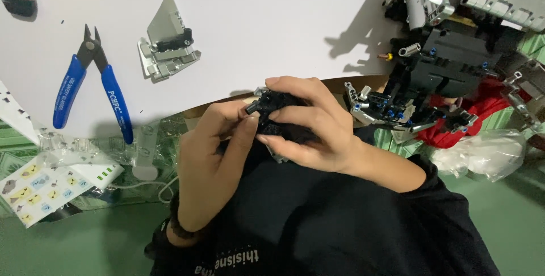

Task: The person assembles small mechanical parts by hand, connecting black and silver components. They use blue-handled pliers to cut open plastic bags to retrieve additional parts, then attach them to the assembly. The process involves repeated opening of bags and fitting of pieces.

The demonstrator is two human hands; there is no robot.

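Two hands close on one black brick assembly (pixel 282 118) near the chest: left hand (pixel 213 151) pinches its end, right hand (pixel 309 134) wraps it. Likely seating a small part; next needs aligned pressure. Beyond: blue cutters (pixel 93 86), grey subassembly (pixel 167 49), large model (pixel 448 66).

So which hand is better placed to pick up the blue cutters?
Probably left. The left hand is on the same side as the cutters; the right hand wraps the black assembly, farther away.
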